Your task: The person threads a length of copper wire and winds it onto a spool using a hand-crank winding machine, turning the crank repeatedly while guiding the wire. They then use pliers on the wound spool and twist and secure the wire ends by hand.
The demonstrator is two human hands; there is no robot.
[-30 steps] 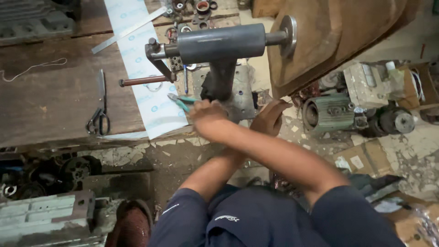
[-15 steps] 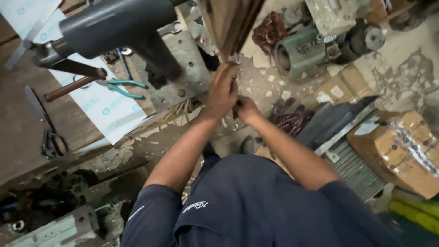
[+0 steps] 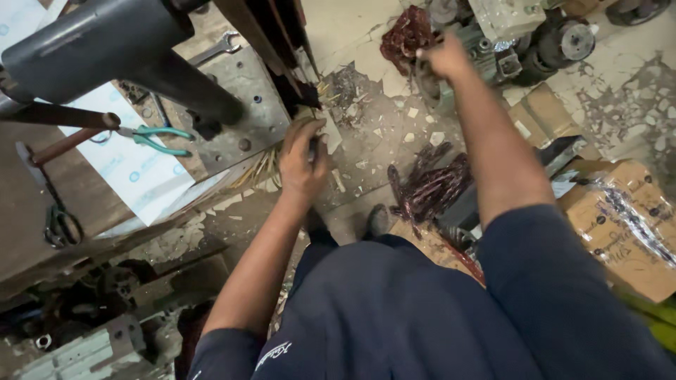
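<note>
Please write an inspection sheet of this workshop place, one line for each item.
Surface: cracked, littered concrete floor; worn wooden bench at left.
Job's things: tangled reddish-brown copper wire coil on the floor; thin tan strips by the grey metal machine base.
Clutter: green-handled pliers, black scissors, grey electric motors, brown cardboard box.
Grippers: left hand closed near the strips, contents unclear; right hand reaches to the coil, grip unclear.
Cables: second dark wire bundle.
Surroundings: nothing seen beyond floor.
</note>
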